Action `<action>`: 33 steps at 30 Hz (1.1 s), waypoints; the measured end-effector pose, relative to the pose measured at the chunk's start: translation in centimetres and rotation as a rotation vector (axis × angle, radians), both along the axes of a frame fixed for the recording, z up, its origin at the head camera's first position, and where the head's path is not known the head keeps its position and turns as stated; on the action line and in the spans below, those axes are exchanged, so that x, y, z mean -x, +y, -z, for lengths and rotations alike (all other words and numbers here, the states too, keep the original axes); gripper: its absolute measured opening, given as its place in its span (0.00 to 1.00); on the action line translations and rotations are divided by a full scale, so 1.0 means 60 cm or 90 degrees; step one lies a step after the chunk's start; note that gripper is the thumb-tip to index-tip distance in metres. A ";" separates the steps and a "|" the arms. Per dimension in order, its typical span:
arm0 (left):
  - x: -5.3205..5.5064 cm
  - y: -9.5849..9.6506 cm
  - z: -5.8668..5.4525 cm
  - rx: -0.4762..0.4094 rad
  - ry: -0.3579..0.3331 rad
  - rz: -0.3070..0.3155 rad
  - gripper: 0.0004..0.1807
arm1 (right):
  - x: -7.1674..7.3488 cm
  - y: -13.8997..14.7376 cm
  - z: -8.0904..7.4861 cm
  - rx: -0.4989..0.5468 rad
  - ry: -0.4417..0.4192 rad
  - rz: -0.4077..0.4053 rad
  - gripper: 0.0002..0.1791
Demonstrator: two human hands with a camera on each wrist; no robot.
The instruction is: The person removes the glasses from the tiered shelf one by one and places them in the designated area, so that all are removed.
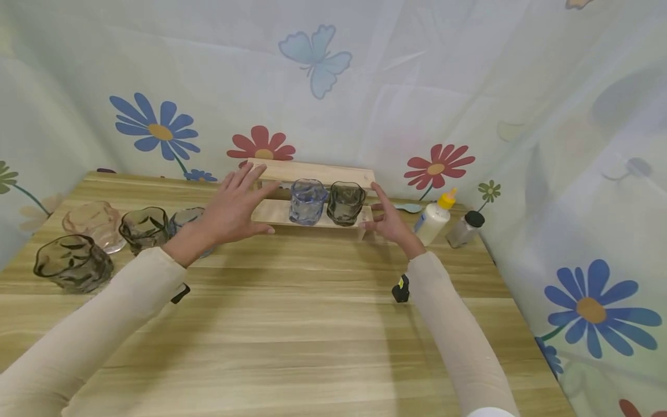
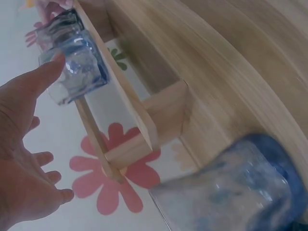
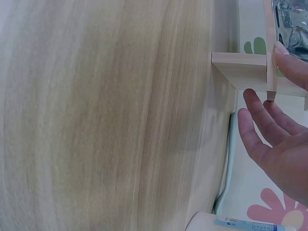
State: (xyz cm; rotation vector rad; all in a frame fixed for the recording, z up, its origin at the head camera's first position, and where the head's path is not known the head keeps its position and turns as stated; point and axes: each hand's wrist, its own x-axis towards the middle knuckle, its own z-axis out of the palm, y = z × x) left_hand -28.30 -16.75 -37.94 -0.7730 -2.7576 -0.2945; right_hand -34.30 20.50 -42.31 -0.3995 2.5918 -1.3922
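A two-tier wooden rack (image 1: 271,211) stands at the back of the table. On its lower board sit a blue glass cup (image 1: 307,202) and, right of it, a dark grey glass cup (image 1: 346,204). My left hand (image 1: 234,205) is spread at the rack's left end, its palm toward the cups; in the left wrist view its thumb overlaps the blue cup. My right hand (image 1: 388,220) is at the rack's right end. In the right wrist view its thumb (image 3: 291,67) is right at the lower board, with the other fingers loosely bent below the board's end.
On the left stand more glass cups: dark grey (image 1: 74,263), pinkish (image 1: 96,223), another dark one (image 1: 144,229) and a blue one partly behind my left arm. At right are a white bottle with yellow cap (image 1: 433,220), a black-lidded jar (image 1: 465,229) and a small black object (image 1: 400,289).
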 end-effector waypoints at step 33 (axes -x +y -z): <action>0.063 0.131 0.019 0.012 -0.057 0.051 0.52 | -0.026 -0.015 -0.038 -0.009 -0.029 -0.001 0.57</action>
